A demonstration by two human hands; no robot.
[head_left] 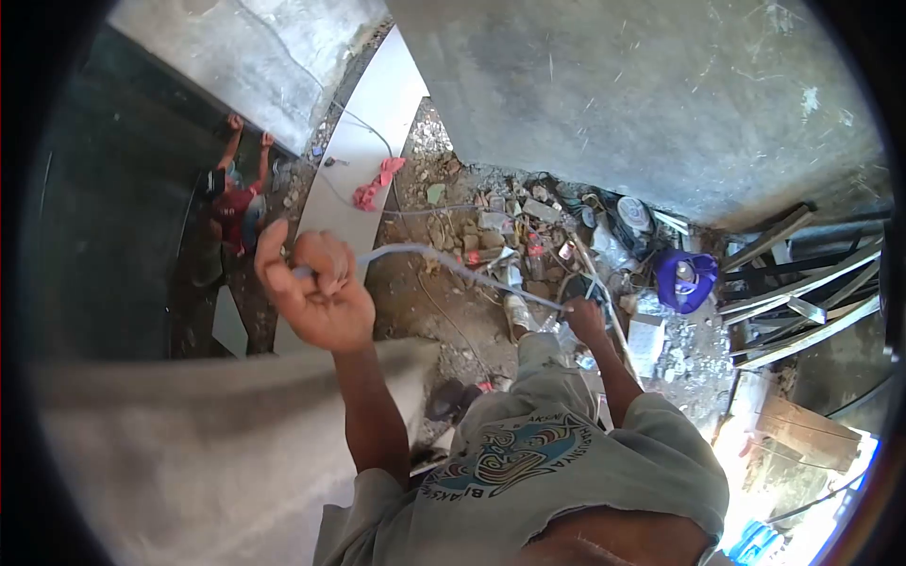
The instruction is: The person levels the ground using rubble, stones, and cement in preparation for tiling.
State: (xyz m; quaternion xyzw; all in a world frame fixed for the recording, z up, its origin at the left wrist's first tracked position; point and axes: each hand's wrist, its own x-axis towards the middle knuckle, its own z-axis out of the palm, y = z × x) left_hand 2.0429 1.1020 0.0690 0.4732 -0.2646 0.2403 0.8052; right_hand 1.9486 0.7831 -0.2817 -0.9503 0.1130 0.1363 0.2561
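Observation:
A thin, pale grey hose (415,249) runs in a shallow curve between my two hands. My left hand (326,291) is raised in front of the wall, palm up, with curled fingers closed around one part of the hose. Lower and to the right, my right hand (583,319) grips another part beside my leg. A thin pole (604,292) slants right beside the right hand. Behind the left hand lies a long white board (363,123) with a pink cloth (379,184) on it.
Rubble and litter (510,226) cover the ground ahead. A purple bucket (685,281) stands right of it, near stacked timber (802,292). Concrete walls (661,85) enclose the space. At the far left, a person (236,203) reaches both arms up to a wall edge.

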